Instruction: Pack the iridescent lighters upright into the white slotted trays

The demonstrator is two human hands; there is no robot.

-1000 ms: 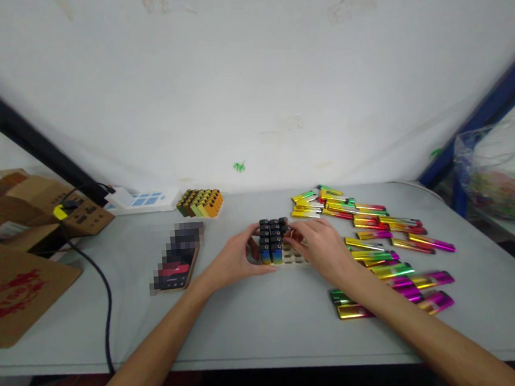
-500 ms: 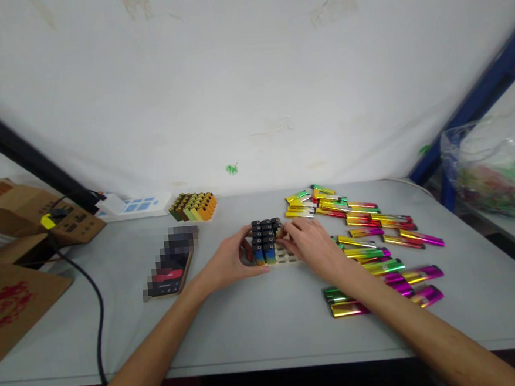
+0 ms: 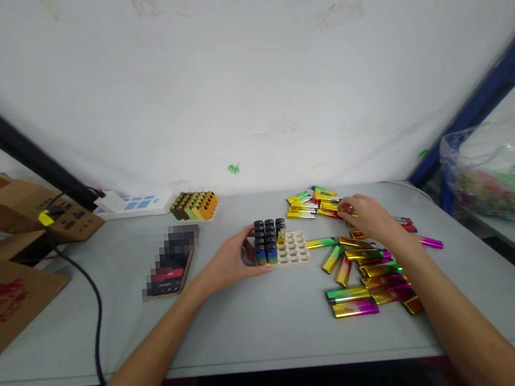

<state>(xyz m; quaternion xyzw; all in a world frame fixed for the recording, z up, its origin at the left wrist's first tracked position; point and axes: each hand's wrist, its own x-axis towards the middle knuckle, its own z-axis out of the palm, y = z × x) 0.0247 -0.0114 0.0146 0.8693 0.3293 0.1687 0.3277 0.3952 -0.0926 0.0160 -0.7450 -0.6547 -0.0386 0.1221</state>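
A white tray [image 3: 294,249] with rows of holes stands mid-table. Upright black-topped lighters [image 3: 266,242] fill its left columns, and a yellowish lighter [image 3: 281,236] stands beside them. My left hand [image 3: 232,259] is wrapped round the left side of the tray and its lighters, thumb along the front edge. To the right, my right hand [image 3: 365,213] is over the loose shiny lighters [image 3: 354,257], its fingertips pinched at the back group; what they hold, if anything, is too small to make out.
A phone [image 3: 174,266] lies left of my left hand. Behind it stand a full block of lighters [image 3: 194,206] and a white power strip [image 3: 141,205]. Open cardboard boxes [image 3: 69,218] and a black cable [image 3: 99,310] are at the left, a plastic bag [image 3: 494,170] at the right.
My right hand has moved from the tray to the right, over the loose lighters, uncovering the tray's open holes and the yellowish lighter. My left hand has stayed at the tray.
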